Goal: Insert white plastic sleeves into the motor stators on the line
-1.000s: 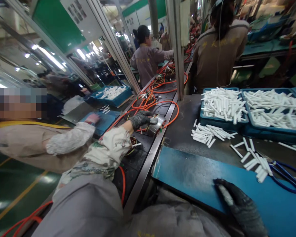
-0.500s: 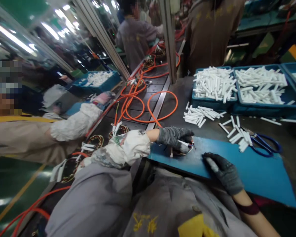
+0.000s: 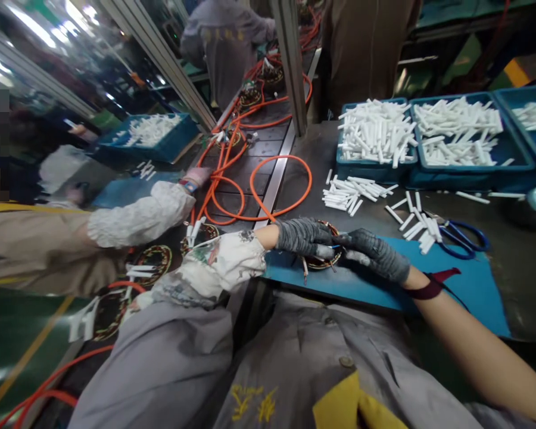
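Observation:
A round wire-wound stator (image 3: 324, 262) with loose lead wires lies on a blue mat (image 3: 429, 286) in front of me. My left hand (image 3: 304, 238), in a grey glove, rests over its left and upper part, with fingers bent round the leads. From the right, my gloved right hand (image 3: 375, 255) meets it, thumb and fingers pinched at the wire ends. A short bit of blue wire shows between the fingertips. The gloves hide most of the leads. An orange cable (image 3: 310, 173) loops up behind my left hand.
Blue bins (image 3: 375, 170) of white sleeves stand at the back right. Loose white sleeves (image 3: 357, 192) and blue-handled scissors (image 3: 462, 238) lie before them. Other stators (image 3: 154, 262) line the conveyor at left, where a co-worker's sleeved arm (image 3: 140, 217) reaches in. A metal post (image 3: 290, 71) rises behind.
My right hand has moved from the mat up and left to the stator's leads, its fingers closing there. The white sleeve by my left fingers no longer shows. The view has shifted.

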`<move>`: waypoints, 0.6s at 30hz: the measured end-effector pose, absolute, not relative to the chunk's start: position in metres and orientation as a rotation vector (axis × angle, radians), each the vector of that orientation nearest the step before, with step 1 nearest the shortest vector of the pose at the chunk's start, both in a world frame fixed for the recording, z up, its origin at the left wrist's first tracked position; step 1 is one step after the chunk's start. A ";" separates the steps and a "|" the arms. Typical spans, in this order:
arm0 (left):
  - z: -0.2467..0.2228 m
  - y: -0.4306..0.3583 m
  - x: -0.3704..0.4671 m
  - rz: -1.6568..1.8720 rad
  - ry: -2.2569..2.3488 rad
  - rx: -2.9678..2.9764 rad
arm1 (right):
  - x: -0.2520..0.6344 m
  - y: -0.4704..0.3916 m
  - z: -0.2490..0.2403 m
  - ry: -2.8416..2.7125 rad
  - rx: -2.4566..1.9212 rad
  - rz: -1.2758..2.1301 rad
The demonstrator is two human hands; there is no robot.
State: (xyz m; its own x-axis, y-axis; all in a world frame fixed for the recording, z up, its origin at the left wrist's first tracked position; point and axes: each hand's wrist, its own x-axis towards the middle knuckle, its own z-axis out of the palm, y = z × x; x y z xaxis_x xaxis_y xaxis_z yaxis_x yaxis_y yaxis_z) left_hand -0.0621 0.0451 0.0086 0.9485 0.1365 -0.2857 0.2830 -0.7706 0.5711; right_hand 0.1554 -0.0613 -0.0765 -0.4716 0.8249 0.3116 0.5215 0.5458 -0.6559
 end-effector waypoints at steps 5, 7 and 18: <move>0.012 0.049 -0.066 -0.583 0.279 2.541 | 0.153 -0.069 -0.077 -2.201 -1.026 0.588; 0.023 0.047 -0.064 -0.642 0.368 2.784 | 0.151 -0.072 -0.079 -2.173 -1.071 0.604; 0.026 0.051 -0.074 -0.434 1.037 2.812 | 0.136 -0.049 -0.075 -1.966 -1.164 0.849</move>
State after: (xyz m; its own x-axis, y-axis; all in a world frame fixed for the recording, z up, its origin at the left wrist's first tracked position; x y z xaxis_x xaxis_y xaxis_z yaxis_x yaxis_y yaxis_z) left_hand -0.0741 0.0513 0.0262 0.7252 0.6178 -0.3041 0.6501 -0.7598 0.0068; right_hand 0.1357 -0.0487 -0.0746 -0.3607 0.9041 0.2291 0.4530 0.3845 -0.8043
